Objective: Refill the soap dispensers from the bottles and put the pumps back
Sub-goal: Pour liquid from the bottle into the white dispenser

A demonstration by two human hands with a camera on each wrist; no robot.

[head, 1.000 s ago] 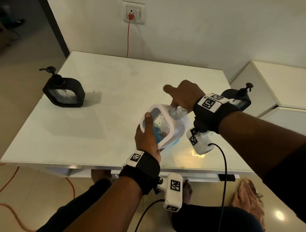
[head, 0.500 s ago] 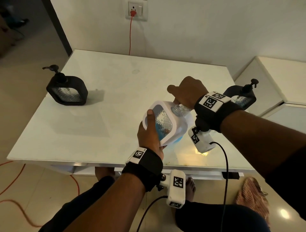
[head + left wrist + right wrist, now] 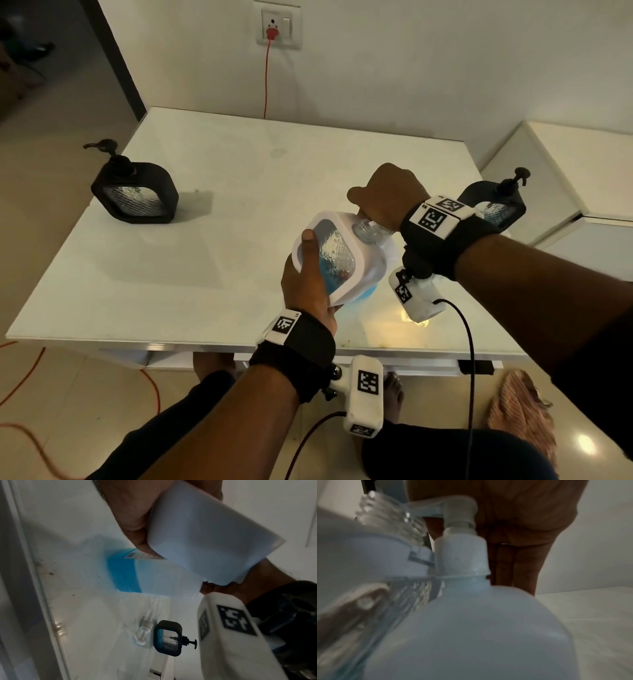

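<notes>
My left hand [image 3: 308, 284] grips a white-framed soap dispenser [image 3: 358, 270] and holds it tilted over the table, its open threaded neck [image 3: 368, 229] pointing up to the right. Blue liquid shows in its window. Behind it stands a translucent refill bottle [image 3: 382, 263] with blue soap at its base. My right hand [image 3: 390, 195] lies over that bottle's white pump [image 3: 460, 520], fingers bent down around it. The pump's spout reaches towards the dispenser neck [image 3: 388, 517]. A loose pale pump [image 3: 144, 628] lies on the table.
One black dispenser [image 3: 135, 195] with its pump on stands at the left of the white table [image 3: 222, 205], another [image 3: 496, 205] at the right edge. A white cabinet [image 3: 582, 171] is to the right. A red cord [image 3: 267, 78] hangs from the wall socket.
Both hands keep their hold. The right thumb has drawn in over the pump. The head view has shifted slightly.
</notes>
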